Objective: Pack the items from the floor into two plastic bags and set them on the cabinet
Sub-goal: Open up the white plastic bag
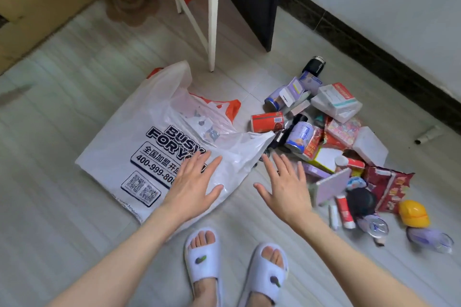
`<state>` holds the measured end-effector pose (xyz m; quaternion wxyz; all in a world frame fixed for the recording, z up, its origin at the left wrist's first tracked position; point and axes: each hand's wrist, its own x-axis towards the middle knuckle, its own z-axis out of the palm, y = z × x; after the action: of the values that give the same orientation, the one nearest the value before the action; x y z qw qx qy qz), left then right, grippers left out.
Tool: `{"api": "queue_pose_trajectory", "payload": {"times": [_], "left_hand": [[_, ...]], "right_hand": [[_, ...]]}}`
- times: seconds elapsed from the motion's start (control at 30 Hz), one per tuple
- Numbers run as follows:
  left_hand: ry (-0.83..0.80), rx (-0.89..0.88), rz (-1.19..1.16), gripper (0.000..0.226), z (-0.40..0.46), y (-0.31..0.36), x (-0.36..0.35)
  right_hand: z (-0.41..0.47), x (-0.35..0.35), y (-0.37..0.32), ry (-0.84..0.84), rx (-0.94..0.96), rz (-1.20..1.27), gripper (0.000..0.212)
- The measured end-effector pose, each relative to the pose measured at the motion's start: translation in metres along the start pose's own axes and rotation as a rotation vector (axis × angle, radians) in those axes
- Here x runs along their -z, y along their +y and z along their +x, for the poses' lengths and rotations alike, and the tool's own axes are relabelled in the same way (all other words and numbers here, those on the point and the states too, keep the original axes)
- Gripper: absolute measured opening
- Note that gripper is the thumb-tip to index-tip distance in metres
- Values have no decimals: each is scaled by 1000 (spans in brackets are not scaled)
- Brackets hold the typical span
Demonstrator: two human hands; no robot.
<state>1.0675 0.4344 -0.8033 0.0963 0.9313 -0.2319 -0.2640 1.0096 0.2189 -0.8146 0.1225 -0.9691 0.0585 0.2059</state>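
A white plastic bag [149, 142] with dark print lies flat on the floor, an orange-edged second bag [230, 107] under it. My left hand [197, 182] hovers over the bag's near right corner, fingers spread and holding nothing. My right hand [287, 184] is spread open just right of the bag, above bare floor. A pile of items lies to the right: a red can [267, 121], a blue-white can [299, 136], white boxes [335, 101], a red snack packet [389, 188], a yellow toy helmet [412, 213], tubes and small packages.
A white frame leg [212, 20] stands behind the bag. A black panel [252, 0] leans by the wall with its dark skirting [374, 52]. My feet in white slippers [203, 254] stand on pale tiles near the bottom. A wooden cabinet side [32, 7] is at the upper left.
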Motion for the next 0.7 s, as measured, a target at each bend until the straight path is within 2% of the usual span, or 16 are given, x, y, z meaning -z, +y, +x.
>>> {"api": "queue_pose_trajectory", "payload": {"times": [0.17, 0.23, 0.3, 0.37, 0.4, 0.5, 0.6, 0.7], "left_hand": [[-76, -165, 46, 77, 86, -35, -98], [-113, -191, 105, 85, 125, -48, -115], [-145, -187, 156, 87, 150, -56, -123], [-146, -196, 184, 73, 159, -56, -122], [-124, -200, 166, 62, 158, -56, -119], [-55, -181, 30, 36, 136, -55, -92], [72, -221, -22, 15, 99, -51, -53], [303, -143, -142, 10, 60, -39, -7]], "right_hand": [[87, -80, 18, 257, 240, -50, 55], [119, -96, 27, 209, 272, -134, 63], [144, -111, 36, 100, 220, -175, 68], [153, -116, 40, 28, 219, -197, 53], [153, -115, 40, 49, 258, -203, 40], [137, -94, 35, 206, 362, -174, 23], [106, -48, 15, 460, 367, -122, 4], [65, 4, -17, 728, 325, -24, 21]]}}
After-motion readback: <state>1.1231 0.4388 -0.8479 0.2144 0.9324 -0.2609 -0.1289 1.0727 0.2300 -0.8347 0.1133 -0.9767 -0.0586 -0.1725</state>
